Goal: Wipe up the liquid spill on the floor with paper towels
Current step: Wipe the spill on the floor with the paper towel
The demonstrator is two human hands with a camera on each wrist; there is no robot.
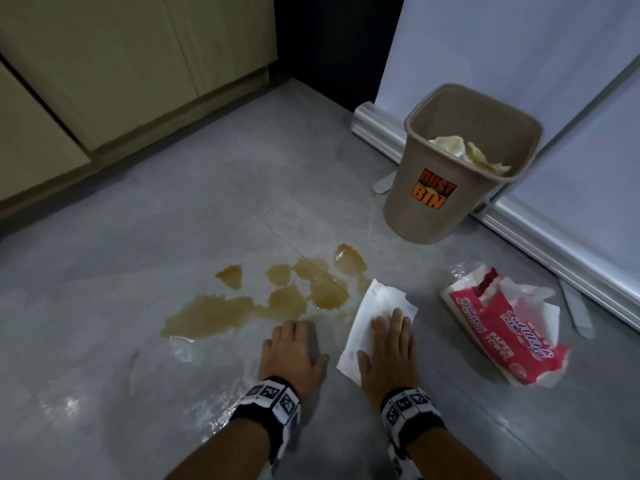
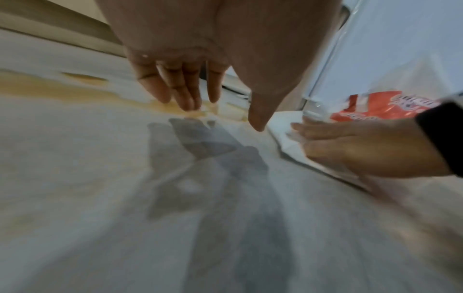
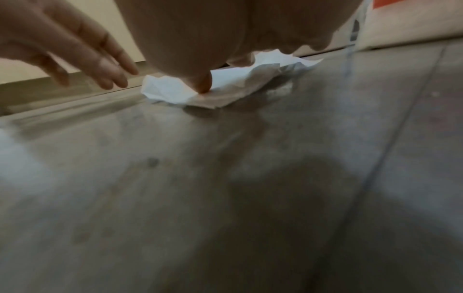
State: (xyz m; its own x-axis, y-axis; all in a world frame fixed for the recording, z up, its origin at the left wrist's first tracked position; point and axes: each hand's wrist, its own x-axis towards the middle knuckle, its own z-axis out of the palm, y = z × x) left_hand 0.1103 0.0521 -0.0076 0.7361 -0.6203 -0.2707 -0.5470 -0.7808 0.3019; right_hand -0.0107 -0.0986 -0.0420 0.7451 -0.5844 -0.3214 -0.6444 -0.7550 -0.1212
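A brown liquid spill (image 1: pixel 263 303) spreads in several patches over the grey tiled floor. A white paper towel (image 1: pixel 374 313) lies flat on the floor just right of the spill, its far corner near the liquid. My right hand (image 1: pixel 388 344) presses on the towel with straight fingers; the right wrist view shows the thumb on the paper towel (image 3: pixel 175 89). My left hand (image 1: pixel 294 351) hovers palm down with straight fingers just above the floor at the spill's near edge, holding nothing. In the left wrist view its fingers (image 2: pixel 185 89) hang above the floor with a shadow below.
A red pack of paper towels (image 1: pixel 509 327) lies torn open on the right. A tan dust bin (image 1: pixel 460 164) with used towels inside stands behind it, against a white wall with a silver skirting (image 1: pixel 554 244). Wooden cabinets (image 1: pixel 114 71) run along the far left. Wet smears (image 1: pixel 194 386) shine near my left arm.
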